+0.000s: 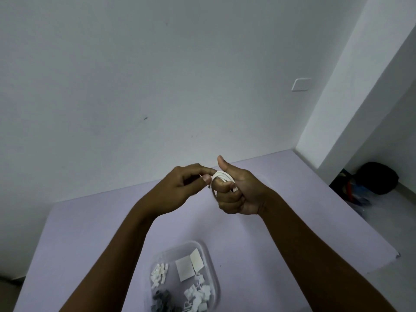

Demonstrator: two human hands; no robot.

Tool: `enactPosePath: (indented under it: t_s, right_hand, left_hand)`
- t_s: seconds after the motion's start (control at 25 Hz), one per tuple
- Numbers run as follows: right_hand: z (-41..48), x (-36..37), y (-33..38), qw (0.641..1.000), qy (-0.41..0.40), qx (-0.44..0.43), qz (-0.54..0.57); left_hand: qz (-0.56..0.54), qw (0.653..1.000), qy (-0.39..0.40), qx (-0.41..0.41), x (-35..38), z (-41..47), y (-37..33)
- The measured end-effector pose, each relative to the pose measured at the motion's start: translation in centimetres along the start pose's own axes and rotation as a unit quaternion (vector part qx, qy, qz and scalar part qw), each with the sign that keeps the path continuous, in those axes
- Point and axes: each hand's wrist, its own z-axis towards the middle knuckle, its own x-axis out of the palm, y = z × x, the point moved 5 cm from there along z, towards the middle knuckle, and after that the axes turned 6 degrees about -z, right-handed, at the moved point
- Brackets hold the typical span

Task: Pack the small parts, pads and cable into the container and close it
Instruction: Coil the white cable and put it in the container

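Observation:
A white cable (221, 176) is coiled in loops around the fingers of my right hand (238, 194), whose thumb points up. My left hand (184, 188) pinches the cable's loose end beside the coil. Both hands are raised above the lilac table (292, 221). Below them, near the table's front, stands a clear plastic container (209, 262) without a lid on it. Inside it lie white small parts (159, 272) at the left, two white square pads (189, 264) at the top, more white parts (198, 296) at the right and grey parts (161, 299) at the bottom left.
A pale wall rises behind the table, with a white switch plate (301, 84) on it. To the right, past the table's edge, a dark bag (376, 177) lies on the floor. No lid is visible.

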Motion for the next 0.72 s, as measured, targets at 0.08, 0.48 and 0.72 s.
enactPosePath:
  t_s: [0.08, 0.48, 0.72]
  right_hand:
    - [-0.2, 0.2, 0.1, 1.000, 0.007, -0.005, 0.007]
    - [-1.9, -3.1, 2.5, 0.916, -0.298, -0.192, -0.186]
    - [-3.3, -3.8, 3.1, 0.862, -0.307, -0.209, -0.345]
  left_hand:
    - [-0.016, 0.999, 0.030, -0.018, 0.3, 0.0, -0.2]
    - [0.112, 0.992, -0.052, -0.007, -0.9, -0.4, -0.1]
    - [0.083, 0.986, -0.147, -0.015, -2.0, -0.5, 1.4]
